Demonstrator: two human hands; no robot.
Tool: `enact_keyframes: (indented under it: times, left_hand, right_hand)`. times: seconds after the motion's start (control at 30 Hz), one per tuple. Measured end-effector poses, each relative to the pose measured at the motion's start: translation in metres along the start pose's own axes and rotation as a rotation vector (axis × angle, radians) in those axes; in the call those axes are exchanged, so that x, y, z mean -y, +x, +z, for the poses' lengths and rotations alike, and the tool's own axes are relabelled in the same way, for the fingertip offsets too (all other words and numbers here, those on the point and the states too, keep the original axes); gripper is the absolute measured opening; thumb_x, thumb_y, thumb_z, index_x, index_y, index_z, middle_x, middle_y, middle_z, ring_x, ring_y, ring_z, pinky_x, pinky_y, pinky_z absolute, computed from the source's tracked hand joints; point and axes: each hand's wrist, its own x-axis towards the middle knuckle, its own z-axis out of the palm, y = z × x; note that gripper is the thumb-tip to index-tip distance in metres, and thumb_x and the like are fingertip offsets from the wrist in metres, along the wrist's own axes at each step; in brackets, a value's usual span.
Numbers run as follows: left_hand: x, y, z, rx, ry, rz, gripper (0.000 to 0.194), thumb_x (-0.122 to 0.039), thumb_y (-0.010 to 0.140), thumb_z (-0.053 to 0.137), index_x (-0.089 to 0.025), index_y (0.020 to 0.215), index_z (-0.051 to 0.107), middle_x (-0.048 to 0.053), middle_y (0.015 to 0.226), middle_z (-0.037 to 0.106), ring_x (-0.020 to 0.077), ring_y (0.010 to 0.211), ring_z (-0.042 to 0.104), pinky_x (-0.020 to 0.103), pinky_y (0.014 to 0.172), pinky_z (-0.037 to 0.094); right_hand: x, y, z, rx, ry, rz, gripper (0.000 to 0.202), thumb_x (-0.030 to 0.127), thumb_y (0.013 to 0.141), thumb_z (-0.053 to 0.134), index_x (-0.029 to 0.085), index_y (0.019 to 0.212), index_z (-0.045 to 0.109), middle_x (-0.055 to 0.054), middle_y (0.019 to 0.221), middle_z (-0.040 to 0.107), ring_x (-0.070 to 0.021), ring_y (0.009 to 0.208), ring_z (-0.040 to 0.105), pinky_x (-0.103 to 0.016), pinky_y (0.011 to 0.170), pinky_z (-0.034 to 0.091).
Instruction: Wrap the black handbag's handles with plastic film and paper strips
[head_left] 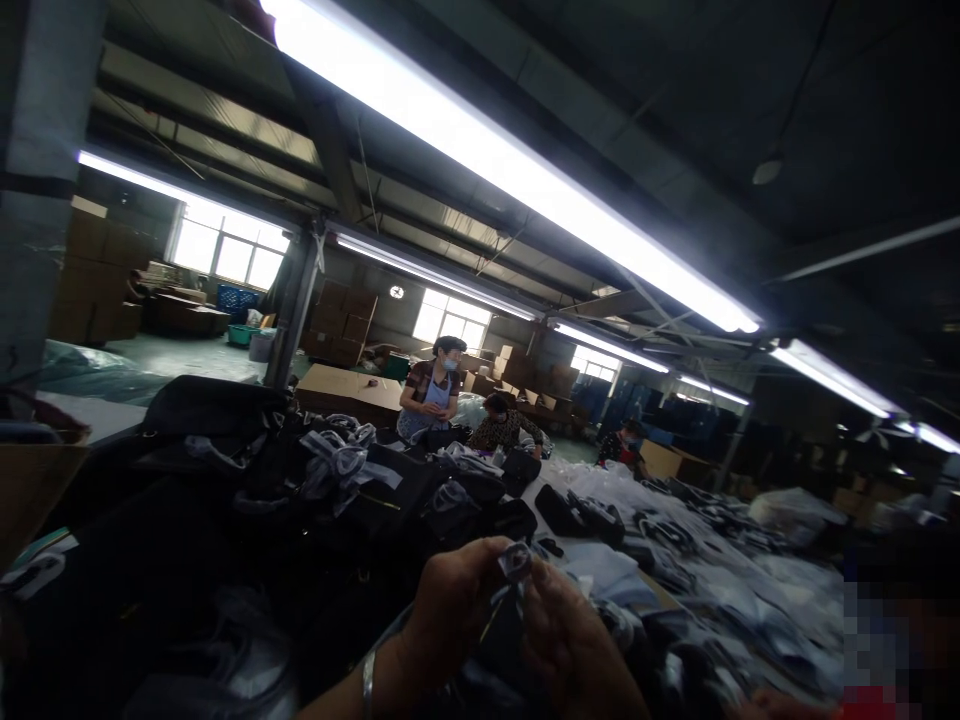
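Near the bottom centre, my left hand (450, 605), with a metal bracelet (368, 682) on the wrist, is closed on a clear plastic-wrapped piece (515, 561). My right hand (566, 635) faces it and grips the same piece from the other side, its fingers pressed together. What lies inside the plastic is too small to tell. Below and behind my hands are black bags (397, 500), several with handles wrapped in whitish plastic (341, 450).
The long table (529, 490) is heaped with black bags and plastic sheeting (757, 590). Across it are a person in an apron (433, 390) and two others. A cardboard box (37, 490) stands at left; a blurred person is at lower right.
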Motion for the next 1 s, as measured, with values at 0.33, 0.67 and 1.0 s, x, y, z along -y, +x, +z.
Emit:
enact_keyframes:
  times: [0.33,0.67,1.0]
  left_hand:
    - [0.023,-0.006,-0.003,-0.009,0.579,0.251,0.02,-0.02,0.093,0.051,-0.024,0.105,0.066,0.001,0.069,0.059,0.0134,0.056,0.053,0.022,0.051,0.032]
    - [0.033,-0.012,-0.006,0.066,0.631,0.235,0.03,-0.017,0.091,0.05,-0.026,0.118,0.057,0.0,0.077,0.061,0.0145,0.061,0.058,0.022,0.055,0.043]
    - [0.021,-0.012,-0.004,0.116,0.149,-0.001,0.04,-0.011,0.082,0.053,-0.029,0.117,0.062,0.0,0.105,0.069,0.0174,0.089,0.066,0.023,0.078,0.05]
  right_hand:
    - [-0.01,-0.003,0.003,-0.144,0.374,0.213,0.039,0.039,0.07,0.081,0.017,0.096,0.063,-0.001,0.073,0.069,-0.0064,0.05,0.059,-0.016,0.047,0.047]
    - [-0.022,-0.009,0.001,-0.099,0.485,0.184,0.028,0.02,0.069,0.082,0.014,0.093,0.068,-0.004,0.086,0.073,-0.0122,0.069,0.068,-0.023,0.064,0.055]
    - [-0.039,-0.005,-0.006,-0.127,0.457,0.074,0.026,0.025,0.066,0.084,0.016,0.086,0.07,-0.004,0.089,0.073,-0.0136,0.073,0.066,-0.025,0.067,0.056]
